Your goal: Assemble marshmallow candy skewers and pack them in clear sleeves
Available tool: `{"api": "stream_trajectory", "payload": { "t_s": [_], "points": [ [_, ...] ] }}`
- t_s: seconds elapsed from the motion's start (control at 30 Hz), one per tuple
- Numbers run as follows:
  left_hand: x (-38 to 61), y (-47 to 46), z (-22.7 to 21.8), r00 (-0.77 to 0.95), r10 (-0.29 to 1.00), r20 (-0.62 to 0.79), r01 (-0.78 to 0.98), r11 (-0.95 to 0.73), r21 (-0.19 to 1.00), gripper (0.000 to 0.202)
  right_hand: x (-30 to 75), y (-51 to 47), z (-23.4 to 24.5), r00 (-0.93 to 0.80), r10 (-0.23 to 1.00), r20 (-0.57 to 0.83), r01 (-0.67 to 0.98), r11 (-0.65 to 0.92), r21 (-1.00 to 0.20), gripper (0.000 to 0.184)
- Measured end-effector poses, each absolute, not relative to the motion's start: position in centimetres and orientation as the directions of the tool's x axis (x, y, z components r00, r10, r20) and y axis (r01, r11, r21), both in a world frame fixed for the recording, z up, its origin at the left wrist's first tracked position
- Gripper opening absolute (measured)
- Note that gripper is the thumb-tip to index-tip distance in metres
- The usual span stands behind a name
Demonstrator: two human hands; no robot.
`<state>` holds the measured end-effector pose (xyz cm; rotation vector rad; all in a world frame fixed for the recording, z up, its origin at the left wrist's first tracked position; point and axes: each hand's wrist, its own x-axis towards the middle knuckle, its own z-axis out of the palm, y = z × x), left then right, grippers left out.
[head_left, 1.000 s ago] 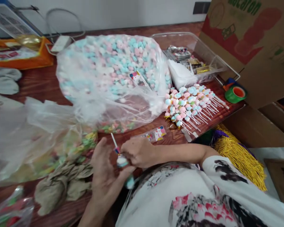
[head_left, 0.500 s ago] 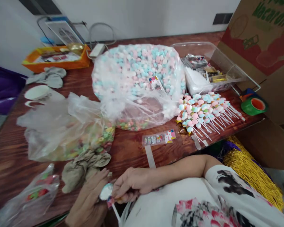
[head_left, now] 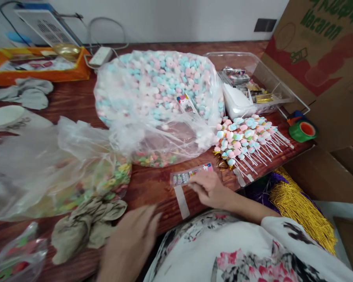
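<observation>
"Macaron" on cardboard box [head_left: 326, 51]

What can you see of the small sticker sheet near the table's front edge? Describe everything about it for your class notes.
The sticker sheet is a narrow strip in a clear, glossy sleeve, printed with tiny colourful pictures and a pink-and-white cartoon figure at its right end. It lies flat, slightly slanted, on the wooden table. The right hand rests its fingertips on its lower edge. A pale strip of tape lies just below its left end; whether they touch is unclear.
</observation>
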<state>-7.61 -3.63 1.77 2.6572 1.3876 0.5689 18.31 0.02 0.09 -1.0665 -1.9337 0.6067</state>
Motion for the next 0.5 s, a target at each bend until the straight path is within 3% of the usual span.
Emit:
{"api": "stream_trajectory", "payload": {
  "t_s": [0.1, 0.23, 0.37, 0.5],
  "points": [
    [0.4, 1.3, -0.3, 0.66, 0.747, 0.084, 0.743, -0.665, 0.079, 0.024, 23.0, 1.3, 2.5, -0.105, 0.828, 0.551, 0.658, 0.473, -0.586, 0.019],
    [5.8, 3.1, -1.4, 0.708, 0.704, -0.051, 0.7, -0.71, -0.076, 0.024, 30.3, 3.2, 5.0, 0.063, 0.806, 0.589, 0.906, 0.201, -0.372, 0.017],
    [4.9, 2.5, -2.8, 0.724, 0.69, 0.022, 0.687, -0.717, -0.117, 0.021, 34.2, 4.0, 5.8, 0.031, 0.894, 0.447, 0.993, 0.022, -0.113, 0.022],
    [2.9, 3.3, -4.1, 0.725, 0.636, 0.265, 0.657, -0.754, 0.016, 0.018, 33.6, 5.2, 5.8, 0.058, 0.937, 0.344, 0.997, -0.036, -0.068, 0.025]
  ]
}}
